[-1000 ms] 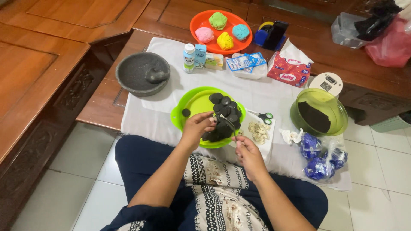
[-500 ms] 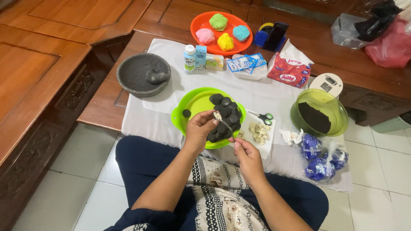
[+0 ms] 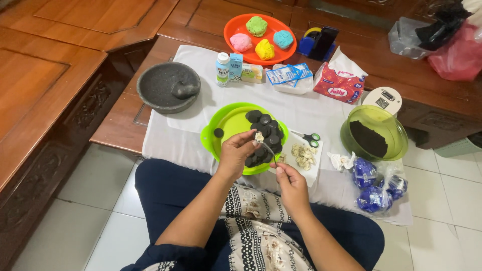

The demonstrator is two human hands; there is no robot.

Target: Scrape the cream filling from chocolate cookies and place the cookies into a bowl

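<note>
While the left hand (image 3: 236, 153) was down among the dark biscuits a second ago, it now sits lifted over the near rim of the green bowl (image 3: 226, 125), fingers pinched shut around one biscuit half (image 3: 259, 136) with pale cream showing on it. Just below, the right hand (image 3: 291, 183) has closed around the handle of a thin utensil (image 3: 269, 150), whose tip reaches up to that cream; whether it is a knife or a spoon I cannot tell. So the scraping of cream looks to be under way on this piece, at the middle of the frame. A heap of black biscuits (image 3: 263, 128) fills the right side of the bowl, and one lone biscuit (image 3: 219, 132) lies on its left. Right of the hands, a white tray (image 3: 314, 173) holds cream lumps (image 3: 303, 155), with scissors (image 3: 309, 136) just above. Further right stands a clear green bowl (image 3: 374, 133) with dark crumbs; blue wrappers (image 3: 374, 188) lie below it. A stone mortar (image 3: 168, 86) sits upper left, an orange plate (image 3: 236, 30) of coloured dough at top. Nothing blocks the hands.
</note>
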